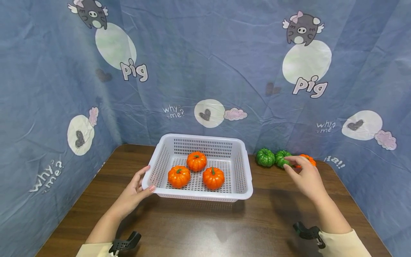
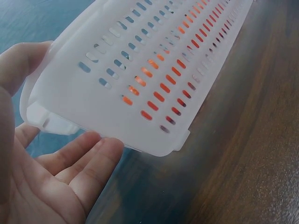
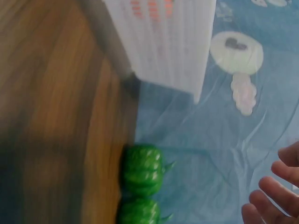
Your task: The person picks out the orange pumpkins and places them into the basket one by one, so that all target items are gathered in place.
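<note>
Your left hand (image 1: 131, 192) grips the basket (image 1: 200, 194) at its left near corner, thumb and fingers about the rim (image 1: 155, 157). Inside the basket lie three orange pumpkins (image 1: 196, 161). To the basket's right sit two green pumpkins (image 1: 265, 157), side by side, then another orange one (image 1: 310, 160), partly hidden behind your right hand (image 1: 308, 180). That hand shows thumb and fingertips apart, nothing held; contact cannot be confirmed. The pumpkins look glossy, probably light, stiff and somewhat slippery; you should favour the ribbed sides over the stem (image 1: 212, 171). The basket's thin wall may flex; hold its rim.
</note>
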The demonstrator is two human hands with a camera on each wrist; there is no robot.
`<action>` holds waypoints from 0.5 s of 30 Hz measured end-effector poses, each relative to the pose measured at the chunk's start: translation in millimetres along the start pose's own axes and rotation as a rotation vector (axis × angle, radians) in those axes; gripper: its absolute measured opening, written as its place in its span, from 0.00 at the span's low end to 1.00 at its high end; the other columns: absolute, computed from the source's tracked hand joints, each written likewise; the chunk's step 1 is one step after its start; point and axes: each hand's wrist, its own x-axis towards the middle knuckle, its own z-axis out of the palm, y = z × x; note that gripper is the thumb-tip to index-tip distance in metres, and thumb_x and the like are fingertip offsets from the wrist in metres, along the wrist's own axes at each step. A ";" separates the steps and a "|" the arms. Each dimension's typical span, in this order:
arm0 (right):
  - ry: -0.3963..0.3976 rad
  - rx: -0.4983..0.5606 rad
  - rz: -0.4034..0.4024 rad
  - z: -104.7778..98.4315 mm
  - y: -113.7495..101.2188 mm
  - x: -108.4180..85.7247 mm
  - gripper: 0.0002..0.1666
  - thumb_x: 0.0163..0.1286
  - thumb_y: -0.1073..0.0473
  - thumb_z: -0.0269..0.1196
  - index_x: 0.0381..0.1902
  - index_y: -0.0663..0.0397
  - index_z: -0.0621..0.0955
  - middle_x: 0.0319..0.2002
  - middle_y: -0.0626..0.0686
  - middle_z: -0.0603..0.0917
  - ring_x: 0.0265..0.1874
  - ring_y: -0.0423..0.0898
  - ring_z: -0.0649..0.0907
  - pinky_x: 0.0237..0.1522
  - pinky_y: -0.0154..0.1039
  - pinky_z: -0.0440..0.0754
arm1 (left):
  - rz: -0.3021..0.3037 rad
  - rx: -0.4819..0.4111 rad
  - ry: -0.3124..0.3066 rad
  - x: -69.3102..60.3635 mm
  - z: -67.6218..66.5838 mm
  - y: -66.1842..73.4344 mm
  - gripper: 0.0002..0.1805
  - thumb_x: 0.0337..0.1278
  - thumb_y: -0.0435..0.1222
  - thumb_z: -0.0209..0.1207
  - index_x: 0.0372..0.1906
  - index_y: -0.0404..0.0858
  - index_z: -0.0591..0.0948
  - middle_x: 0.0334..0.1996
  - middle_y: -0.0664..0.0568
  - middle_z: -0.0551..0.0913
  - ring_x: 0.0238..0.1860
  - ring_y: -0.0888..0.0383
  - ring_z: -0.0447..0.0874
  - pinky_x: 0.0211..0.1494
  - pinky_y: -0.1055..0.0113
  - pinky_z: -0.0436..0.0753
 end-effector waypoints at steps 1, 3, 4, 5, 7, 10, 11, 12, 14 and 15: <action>0.018 0.002 0.001 -1.1 3.6 -0.6 0.16 0.69 0.62 0.66 0.53 0.61 0.83 0.46 0.60 0.84 0.44 0.57 0.83 0.41 0.27 0.77 | 0.000 0.001 0.000 0.2 -0.1 -0.4 0.44 0.67 0.34 0.61 0.79 0.42 0.47 0.70 0.30 0.61 0.61 0.45 0.74 0.53 0.75 0.77; 0.043 0.010 0.008 -2.7 10.8 -1.7 0.16 0.68 0.63 0.67 0.52 0.62 0.83 0.46 0.62 0.83 0.43 0.59 0.84 0.38 0.20 0.73 | 0.005 -0.001 -0.001 0.8 -0.3 -1.2 0.44 0.67 0.34 0.61 0.79 0.42 0.47 0.70 0.30 0.60 0.61 0.45 0.74 0.53 0.75 0.77; 0.050 0.014 0.017 -3.2 14.7 -2.2 0.16 0.68 0.63 0.67 0.52 0.63 0.83 0.47 0.63 0.83 0.42 0.60 0.84 0.37 0.18 0.72 | 0.007 -0.002 -0.002 1.1 -0.4 -1.6 0.44 0.67 0.34 0.61 0.79 0.42 0.47 0.70 0.30 0.60 0.61 0.46 0.74 0.53 0.75 0.77; 0.055 0.013 0.027 -3.5 19.0 -2.5 0.16 0.68 0.63 0.66 0.52 0.64 0.82 0.48 0.64 0.82 0.42 0.61 0.85 0.36 0.17 0.71 | 0.009 -0.003 -0.005 1.3 -0.5 -1.8 0.45 0.67 0.34 0.61 0.79 0.41 0.47 0.70 0.30 0.60 0.61 0.46 0.74 0.53 0.75 0.78; 0.063 0.010 0.054 -3.8 28.1 -2.6 0.17 0.69 0.63 0.66 0.52 0.66 0.82 0.50 0.66 0.81 0.43 0.64 0.85 0.36 0.17 0.70 | 0.008 -0.008 -0.004 1.7 -0.4 -2.1 0.44 0.67 0.34 0.61 0.79 0.42 0.47 0.71 0.30 0.60 0.61 0.49 0.75 0.53 0.74 0.78; 0.077 -0.010 0.118 -3.7 42.9 -2.7 0.18 0.70 0.61 0.64 0.54 0.67 0.81 0.52 0.68 0.80 0.45 0.65 0.84 0.37 0.21 0.70 | 0.008 -0.010 -0.005 1.7 0.0 -2.4 0.45 0.67 0.34 0.61 0.79 0.42 0.47 0.71 0.31 0.59 0.60 0.51 0.75 0.53 0.74 0.78; 0.080 -0.021 0.139 -3.4 48.2 -2.5 0.18 0.71 0.61 0.64 0.54 0.67 0.81 0.52 0.69 0.80 0.46 0.65 0.83 0.38 0.23 0.71 | 0.006 -0.009 -0.005 1.4 0.2 -2.3 0.45 0.67 0.34 0.61 0.79 0.42 0.47 0.71 0.31 0.59 0.60 0.52 0.75 0.54 0.74 0.78; 0.083 -0.026 0.161 -3.0 53.2 -2.5 0.19 0.71 0.60 0.63 0.54 0.68 0.81 0.52 0.69 0.80 0.47 0.66 0.83 0.39 0.27 0.72 | 0.004 -0.008 -0.003 1.2 0.4 -2.2 0.45 0.67 0.34 0.61 0.79 0.43 0.47 0.71 0.31 0.59 0.60 0.52 0.75 0.54 0.74 0.77; 0.093 -0.038 0.201 -1.6 63.5 -2.6 0.19 0.71 0.60 0.62 0.55 0.68 0.80 0.52 0.70 0.79 0.47 0.66 0.82 0.39 0.33 0.73 | 0.002 -0.006 -0.001 0.5 0.5 -1.9 0.45 0.67 0.34 0.61 0.79 0.43 0.47 0.71 0.31 0.60 0.61 0.51 0.75 0.54 0.74 0.77; 0.097 -0.045 0.216 -0.7 68.4 -2.7 0.20 0.72 0.60 0.62 0.55 0.68 0.80 0.52 0.70 0.79 0.48 0.65 0.82 0.40 0.36 0.73 | 0.001 -0.006 0.000 0.0 0.5 -1.5 0.45 0.67 0.34 0.61 0.79 0.43 0.47 0.71 0.31 0.59 0.61 0.50 0.75 0.54 0.74 0.77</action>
